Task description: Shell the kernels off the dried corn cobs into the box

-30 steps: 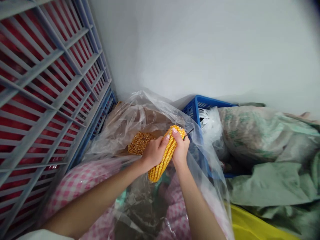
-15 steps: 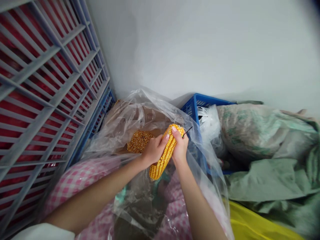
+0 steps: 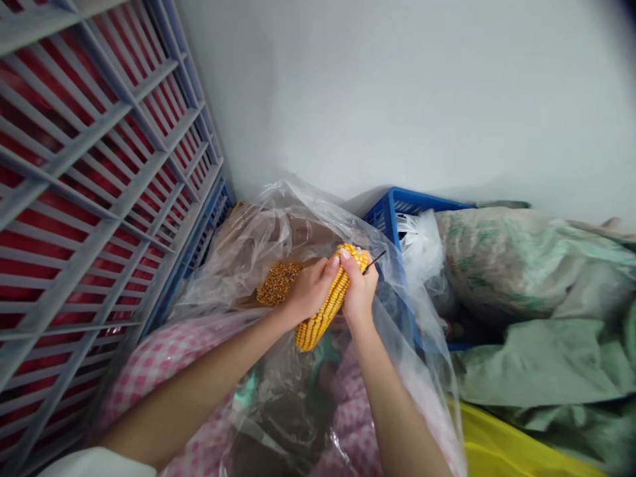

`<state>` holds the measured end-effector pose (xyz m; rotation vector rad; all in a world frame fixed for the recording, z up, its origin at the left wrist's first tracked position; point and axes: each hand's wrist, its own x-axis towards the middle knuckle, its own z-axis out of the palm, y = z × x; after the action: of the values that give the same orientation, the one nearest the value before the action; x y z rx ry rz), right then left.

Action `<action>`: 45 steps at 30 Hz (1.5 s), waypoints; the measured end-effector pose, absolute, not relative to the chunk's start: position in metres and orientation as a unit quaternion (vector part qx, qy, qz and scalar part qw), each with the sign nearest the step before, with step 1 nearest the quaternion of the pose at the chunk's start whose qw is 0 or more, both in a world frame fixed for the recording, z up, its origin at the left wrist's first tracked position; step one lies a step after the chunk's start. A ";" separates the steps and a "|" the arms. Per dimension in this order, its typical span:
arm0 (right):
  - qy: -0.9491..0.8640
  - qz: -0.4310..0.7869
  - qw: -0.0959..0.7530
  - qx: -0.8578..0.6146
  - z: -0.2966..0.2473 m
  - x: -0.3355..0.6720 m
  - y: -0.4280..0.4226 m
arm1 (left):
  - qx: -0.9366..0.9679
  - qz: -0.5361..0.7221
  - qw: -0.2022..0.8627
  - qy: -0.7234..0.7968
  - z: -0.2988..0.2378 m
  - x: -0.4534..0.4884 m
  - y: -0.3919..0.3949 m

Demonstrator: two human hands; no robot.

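Note:
A yellow corn cob [image 3: 322, 315] slants over a clear plastic bag, its kernels in tight rows. My left hand [image 3: 312, 288] grips it from the left side. My right hand [image 3: 358, 291] wraps its upper right side, and both thumbs press near the top end, side by side. From behind my right fingers a thin dark rod [image 3: 376, 260] sticks out; the rest of it is hidden, so I cannot tell its kind. Below and left of the cob, loose corn kernels [image 3: 278, 281] lie heaped inside the plastic bag [image 3: 278, 212].
A grey-blue slatted crate [image 3: 119, 159] with red contents rises at the left. To the right stands a blue basket [image 3: 385, 215] beside a stuffed woven sack [image 3: 501, 258] and green cloth [image 3: 551, 358]. Yellow material [image 3: 501, 444] lies at the lower right. A pale wall [image 3: 397, 99] closes the back.
My left hand has slid slightly up the cob, bringing its thumb closer to the right thumb. Both hands keep their hold. The view has shifted a little.

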<state>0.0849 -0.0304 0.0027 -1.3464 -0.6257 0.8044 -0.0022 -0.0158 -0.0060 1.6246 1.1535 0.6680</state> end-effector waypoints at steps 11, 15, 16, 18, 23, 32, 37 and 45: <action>-0.241 0.417 0.685 -0.547 -0.002 0.085 -0.035 | 0.644 0.309 0.524 0.463 -0.010 -0.004 -0.019; -0.258 0.413 0.690 -0.535 0.004 0.085 -0.032 | 0.647 0.314 0.499 0.483 -0.003 -0.004 -0.014; -0.254 0.413 0.693 -0.533 0.006 0.086 -0.031 | 0.647 0.308 0.504 0.482 -0.001 -0.004 -0.011; -0.237 0.418 0.702 -0.525 0.008 0.086 -0.029 | 0.645 0.294 0.528 0.468 0.001 -0.005 -0.005; -0.213 0.417 0.710 -0.526 0.011 0.089 -0.030 | 0.637 0.262 0.571 0.446 0.003 -0.009 0.006; -0.214 0.401 0.700 -0.551 0.010 0.087 -0.029 | 0.720 0.281 0.354 0.527 0.003 -0.018 0.018; -0.219 0.383 0.699 -0.562 0.010 0.085 -0.029 | 0.732 0.336 0.335 0.489 0.014 -0.017 0.017; -0.228 0.381 0.686 -0.576 0.000 0.071 -0.028 | 0.729 0.295 0.427 0.446 0.014 -0.009 0.007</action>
<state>0.0709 -0.0281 -0.0005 -1.2901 -0.5099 0.8534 -0.0093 0.0066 0.0136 1.8214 1.1148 0.7383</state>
